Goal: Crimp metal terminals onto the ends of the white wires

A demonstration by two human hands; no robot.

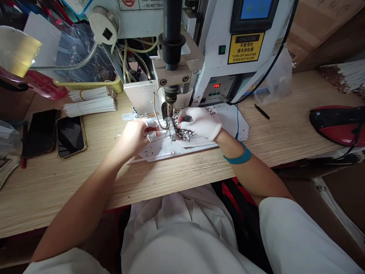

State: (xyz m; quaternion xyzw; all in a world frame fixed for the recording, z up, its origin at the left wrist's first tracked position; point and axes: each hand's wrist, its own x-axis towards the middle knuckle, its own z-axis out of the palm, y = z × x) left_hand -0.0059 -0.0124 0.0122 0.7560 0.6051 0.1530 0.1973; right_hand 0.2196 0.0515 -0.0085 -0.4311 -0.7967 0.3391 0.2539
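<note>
My left hand, with white finger cots on its fingers, pinches a thin white strip that runs to a small metal block under the tip of a bench welding head. My right hand, in a white knit glove, rests its fingertips on a heap of small silver-and-dark parts. Whether those fingers hold a part is hidden. Both hands are over a white sheet speckled with scraps.
The machine's white housing has a red digital readout and a yellow caution label. Bundled white strips lie on the wooden bench at left, beside several phones. A black pen and a red-and-black object lie right.
</note>
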